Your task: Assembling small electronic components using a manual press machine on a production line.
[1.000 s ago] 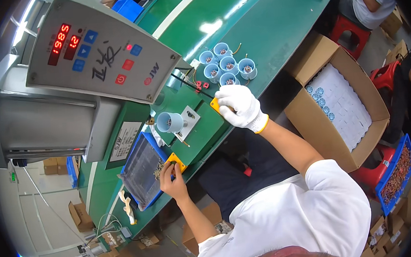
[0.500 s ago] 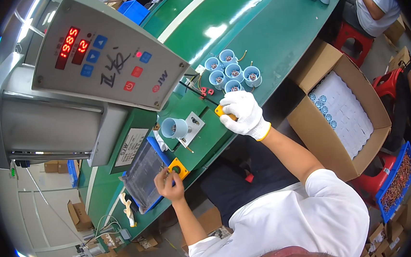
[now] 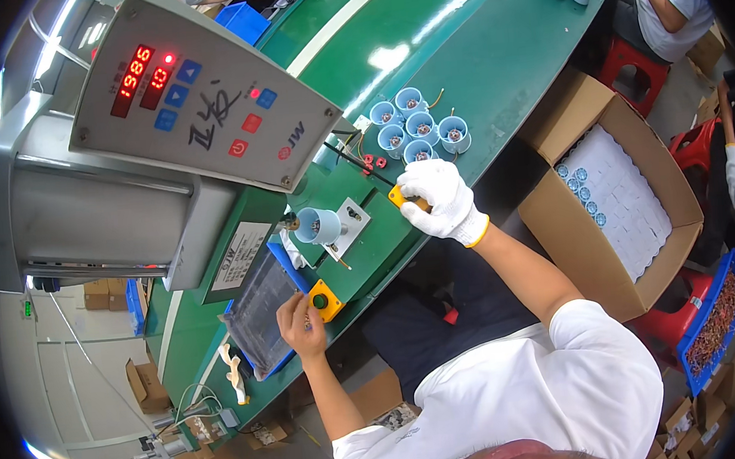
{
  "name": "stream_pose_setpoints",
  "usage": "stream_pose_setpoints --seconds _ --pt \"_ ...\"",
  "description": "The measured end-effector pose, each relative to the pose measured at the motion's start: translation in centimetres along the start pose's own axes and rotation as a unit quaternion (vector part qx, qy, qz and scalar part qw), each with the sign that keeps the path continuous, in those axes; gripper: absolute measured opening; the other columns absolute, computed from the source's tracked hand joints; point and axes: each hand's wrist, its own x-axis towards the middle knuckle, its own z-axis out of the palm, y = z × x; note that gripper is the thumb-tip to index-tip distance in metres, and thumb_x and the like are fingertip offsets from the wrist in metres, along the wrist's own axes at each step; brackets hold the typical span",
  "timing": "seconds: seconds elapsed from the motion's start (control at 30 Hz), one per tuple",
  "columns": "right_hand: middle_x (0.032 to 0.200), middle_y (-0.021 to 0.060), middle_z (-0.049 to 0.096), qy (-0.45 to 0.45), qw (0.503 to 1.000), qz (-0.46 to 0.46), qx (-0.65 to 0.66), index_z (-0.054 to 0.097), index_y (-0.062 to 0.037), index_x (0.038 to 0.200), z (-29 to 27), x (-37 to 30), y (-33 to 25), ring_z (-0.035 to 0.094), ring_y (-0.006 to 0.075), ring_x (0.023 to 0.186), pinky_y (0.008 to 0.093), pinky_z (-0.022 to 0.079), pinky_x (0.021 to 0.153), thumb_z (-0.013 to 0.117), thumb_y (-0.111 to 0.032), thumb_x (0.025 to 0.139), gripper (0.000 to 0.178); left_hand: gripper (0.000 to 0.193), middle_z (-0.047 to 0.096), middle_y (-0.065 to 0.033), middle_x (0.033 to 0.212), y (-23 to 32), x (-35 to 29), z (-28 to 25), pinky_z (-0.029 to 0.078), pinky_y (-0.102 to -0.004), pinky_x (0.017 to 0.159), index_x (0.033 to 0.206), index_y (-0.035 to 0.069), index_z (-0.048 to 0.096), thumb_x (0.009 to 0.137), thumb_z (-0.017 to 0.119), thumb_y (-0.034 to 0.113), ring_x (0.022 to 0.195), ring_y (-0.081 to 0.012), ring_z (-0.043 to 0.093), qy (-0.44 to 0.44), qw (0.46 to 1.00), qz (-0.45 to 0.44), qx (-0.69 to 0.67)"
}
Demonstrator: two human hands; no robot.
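My left hand [image 3: 304, 328], bare, is just left of a green push button [image 3: 320, 301] on a yellow box [image 3: 332, 311]. Its fingers are curled in, and something small shows between them that I cannot make out. In a white glove, my right hand [image 3: 441, 204] grips a second yellow button box [image 3: 398, 197], its fingers over the top. Between the hands, a light blue cup-shaped housing [image 3: 322, 225] lies tilted on the press fixture, beside a metal plate [image 3: 352, 228]. The grey press control box [image 3: 202, 96] with red lit digits stands above it.
Several blue housings [image 3: 421, 125] with wires stand on the green bench [image 3: 503, 89]. Small red parts [image 3: 369, 162] lie nearby. A blue tray [image 3: 264, 320] sits left of my left hand. An open carton [image 3: 548, 215] with blue parts stands right. Other people work at the far right.
My left fingers have drawn back off the green button, which now shows fully. My right hand stays on its box. The lit digits have changed, and the whole view has shifted slightly.
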Motion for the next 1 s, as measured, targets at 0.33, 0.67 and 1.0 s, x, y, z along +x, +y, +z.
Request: stream_pose_setpoints --seconds 0.33,0.67,1.0 --pt "0.095 0.0112 0.074 0.027 1.000 -0.009 0.005 0.068 -0.0043 0.093 0.2 -0.2 0.3 0.071 0.0362 0.086 0.0466 0.056 0.081 0.078 -0.010 0.083 0.015 0.027 0.074 -0.0150 0.144 -4.7 0.1 2.0 0.046 -0.0475 0.120 0.118 0.000 0.085 0.094 0.079 0.011 0.139 -0.0380 0.061 -0.133 0.962 -0.238 0.027" --pt "0.100 0.0122 0.077 0.033 0.999 -0.019 0.001 0.070 -0.0034 0.092 0.5 -0.2 0.2 0.073 0.0371 0.088 0.0461 0.058 0.081 0.078 -0.008 0.083 0.013 0.012 0.074 -0.0170 0.128 -4.7 0.7 2.1 0.048 -0.0471 0.115 0.101 -0.003 0.073 0.090 0.076 0.000 0.127 -0.0397 0.063 -0.131 0.954 -0.264 -0.061" --pt "0.116 0.0210 0.076 0.010 0.993 0.092 0.071 0.068 0.0013 0.137 3.9 3.9 -8.9 0.075 0.0401 0.103 0.0483 0.058 0.096 0.094 -0.022 0.076 0.070 0.010 0.076 -0.0161 0.117 -4.7 0.2 2.7 0.054 -0.0451 0.098 0.101 -0.003 0.071 0.093 0.076 0.000 0.109 -0.0373 0.069 -0.078 0.974 -0.214 0.009"
